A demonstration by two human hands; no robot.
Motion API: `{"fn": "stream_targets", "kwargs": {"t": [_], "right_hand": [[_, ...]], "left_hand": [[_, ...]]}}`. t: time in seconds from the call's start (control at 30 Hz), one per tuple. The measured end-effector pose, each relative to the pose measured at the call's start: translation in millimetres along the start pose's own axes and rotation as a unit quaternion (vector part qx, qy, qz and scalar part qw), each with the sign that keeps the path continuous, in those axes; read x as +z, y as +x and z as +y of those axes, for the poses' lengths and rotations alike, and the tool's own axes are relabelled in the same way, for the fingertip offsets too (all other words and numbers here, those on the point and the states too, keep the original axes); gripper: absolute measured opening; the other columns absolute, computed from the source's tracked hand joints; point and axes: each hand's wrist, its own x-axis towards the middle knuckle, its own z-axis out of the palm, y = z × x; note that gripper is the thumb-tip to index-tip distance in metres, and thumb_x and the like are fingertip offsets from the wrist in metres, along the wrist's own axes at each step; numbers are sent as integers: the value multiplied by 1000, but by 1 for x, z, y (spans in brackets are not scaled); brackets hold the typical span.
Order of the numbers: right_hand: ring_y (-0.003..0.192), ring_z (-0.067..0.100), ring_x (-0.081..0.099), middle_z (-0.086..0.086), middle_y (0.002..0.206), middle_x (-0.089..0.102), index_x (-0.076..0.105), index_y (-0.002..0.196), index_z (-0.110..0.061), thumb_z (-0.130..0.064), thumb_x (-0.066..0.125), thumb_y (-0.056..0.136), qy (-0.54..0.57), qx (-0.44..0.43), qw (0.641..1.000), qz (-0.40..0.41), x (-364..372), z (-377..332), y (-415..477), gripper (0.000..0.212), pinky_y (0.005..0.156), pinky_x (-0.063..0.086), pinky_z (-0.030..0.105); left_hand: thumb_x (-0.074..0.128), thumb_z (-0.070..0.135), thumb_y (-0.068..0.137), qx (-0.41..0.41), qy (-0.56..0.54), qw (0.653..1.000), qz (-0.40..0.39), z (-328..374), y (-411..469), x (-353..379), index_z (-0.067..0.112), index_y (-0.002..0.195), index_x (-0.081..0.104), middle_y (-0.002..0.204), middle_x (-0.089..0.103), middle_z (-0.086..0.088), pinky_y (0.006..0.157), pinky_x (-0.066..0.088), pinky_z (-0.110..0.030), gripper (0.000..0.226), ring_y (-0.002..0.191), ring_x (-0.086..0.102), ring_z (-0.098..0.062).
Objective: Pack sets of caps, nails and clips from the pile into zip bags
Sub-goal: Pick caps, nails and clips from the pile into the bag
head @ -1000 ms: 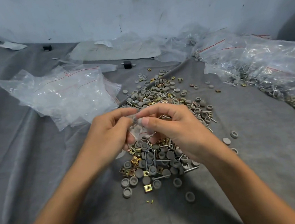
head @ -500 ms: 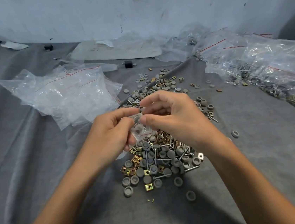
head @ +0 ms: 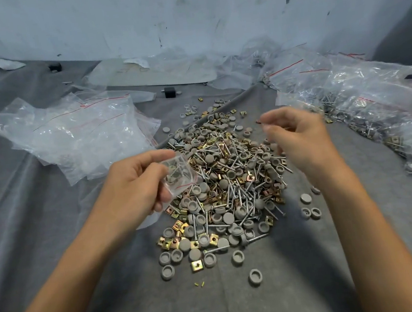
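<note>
A pile of grey round caps, silver nails and brass square clips lies on the grey cloth in the middle. My left hand pinches a small clear zip bag at the pile's left edge, just above it. A nail and some grey caps show through the plastic. My right hand hovers over the pile's right side, apart from the bag. It is motion-blurred, with its fingers loosely curled and nothing visible in them.
A heap of empty clear zip bags lies at the left. Packed bags are piled along the right side. Stray caps dot the grey cloth near me. A pale wall closes the back.
My right hand has let go of the zip bag and swung right and up. The left hand keeps the bag and has shifted slightly left.
</note>
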Motion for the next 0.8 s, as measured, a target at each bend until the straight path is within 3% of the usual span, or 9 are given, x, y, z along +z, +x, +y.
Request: {"fn": "stream_targets", "kwargs": {"t": [0.13, 0.2, 0.33, 0.5, 0.67, 0.8], "right_hand": [[88, 2, 64, -15, 97, 71, 74, 105, -31, -24, 71, 95, -170, -1, 979, -110, 11, 14, 0, 12, 82, 51, 28], [95, 7, 63, -12, 105, 70, 72, 116, -29, -28, 69, 97, -229, -15, 963, -144, 19, 13, 0, 20, 85, 49, 28], [105, 15, 58, -4, 114, 65, 65, 126, -27, -23, 64, 99, -247, -15, 958, -146, 28, 11, 3, 27, 89, 47, 32], [111, 18, 51, 2, 124, 55, 50, 149, -28, -23, 57, 96, -288, -7, 936, -201, 31, 9, 10, 53, 95, 43, 35], [99, 13, 53, -7, 106, 57, 62, 132, -28, -26, 65, 96, -281, 0, 937, -209, 24, 13, 12, 36, 82, 39, 28], [85, 6, 59, -14, 91, 63, 68, 115, -28, -26, 66, 97, -259, 1, 951, -170, 17, 20, 7, 18, 68, 41, 24]], "left_hand": [[48, 5, 99, 4, 8, 1000, -6, 0, -1, 0, 28, 105, 72, 49, 60, -6, 38, 40, -16, 33, 39, 48, -9], [48, 5, 99, 4, 9, 1000, -5, 0, -1, 0, 29, 104, 72, 49, 60, -6, 38, 40, -16, 34, 38, 48, -9], [48, 5, 99, 2, 15, 1000, -4, 0, -1, -1, 29, 104, 72, 49, 60, -6, 38, 40, -16, 35, 39, 49, -9], [48, 5, 99, 2, 24, 1000, -8, -1, -1, -1, 29, 106, 71, 50, 61, -5, 38, 40, -16, 34, 39, 50, -9], [48, 6, 99, 1, 23, 1000, -8, -1, -1, -1, 29, 106, 72, 50, 61, -6, 38, 40, -16, 34, 39, 49, -10], [48, 6, 99, -3, 20, 1000, -2, 0, -1, -2, 29, 107, 72, 49, 60, -5, 37, 39, -17, 34, 39, 49, -10]]}}
